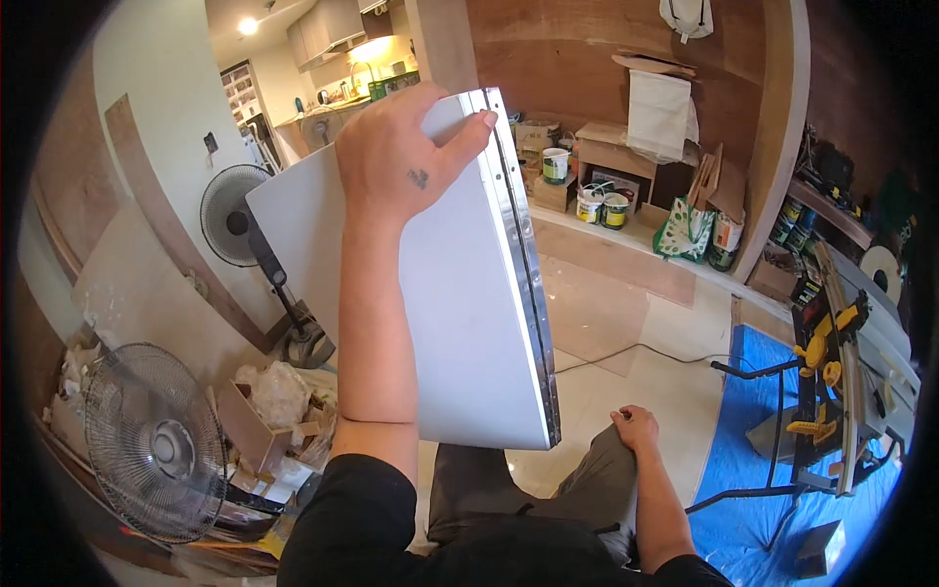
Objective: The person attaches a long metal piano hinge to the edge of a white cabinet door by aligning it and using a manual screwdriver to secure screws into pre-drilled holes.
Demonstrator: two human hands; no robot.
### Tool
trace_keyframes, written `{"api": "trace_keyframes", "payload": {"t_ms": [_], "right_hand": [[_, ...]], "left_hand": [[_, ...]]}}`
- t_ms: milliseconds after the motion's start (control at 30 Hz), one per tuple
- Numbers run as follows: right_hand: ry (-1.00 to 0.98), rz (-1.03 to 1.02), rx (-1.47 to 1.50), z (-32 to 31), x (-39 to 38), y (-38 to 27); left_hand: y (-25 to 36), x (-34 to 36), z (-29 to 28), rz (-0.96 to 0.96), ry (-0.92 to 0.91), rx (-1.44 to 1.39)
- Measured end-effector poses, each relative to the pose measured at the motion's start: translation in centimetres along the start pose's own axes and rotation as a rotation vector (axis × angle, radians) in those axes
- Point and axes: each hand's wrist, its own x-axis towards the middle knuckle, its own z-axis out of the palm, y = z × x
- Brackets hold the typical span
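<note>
My left hand (391,157) grips the top edge of a white panel (469,313) held upright in front of me, with a long metal piano hinge (514,245) along its right edge. The thumb lies across that edge near the hinge's top; the other fingertips are hidden. My right hand (636,428) rests low at my right thigh, against my grey trousers (597,489), its fingers loosely bent and apart, with nothing visible in them.
Two fans (166,445) (235,220) stand at left beside a cardboard box of wrapping (249,416). At right, a black folding workbench (831,362) stands on a blue tarp (734,411). A cable (636,350) crosses the floor; paint buckets (614,210) line the back alcove.
</note>
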Motion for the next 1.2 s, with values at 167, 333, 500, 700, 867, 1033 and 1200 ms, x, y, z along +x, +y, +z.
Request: {"api": "trace_keyframes", "payload": {"t_ms": [167, 333, 500, 700, 867, 1033, 1200], "right_hand": [[0.001, 0.002, 0.004, 0.1, 0.3, 0.4], [-0.007, -0.003, -0.01, 0.1, 0.3, 0.2], [0.018, -0.017, -0.035, 0.4, 0.6, 0.8], [0.015, -0.015, -0.025, 0.5, 0.6, 0.8], [0.015, -0.03, -0.029, 0.4, 0.5, 0.6], [0.012, -0.024, -0.032, 0.4, 0.6, 0.8], [-0.001, -0.011, -0.043, 0.2, 0.5, 0.3]], "left_hand": [[0.3, 0.0, -0.5, -0.057, -0.061, 0.029], [0.1, 0.0, -0.6, -0.054, -0.057, 0.042], [0.2, 0.0, -0.7, -0.069, -0.073, 0.026], [0.2, -0.3, -0.6, -0.035, -0.01, 0.003], [-0.1, -0.2, -0.7, 0.001, 0.008, 0.039], [0.2, -0.2, -0.9, -0.033, -0.051, 0.051], [0.1, -0.2, -0.9, -0.007, -0.037, 0.035]]}}
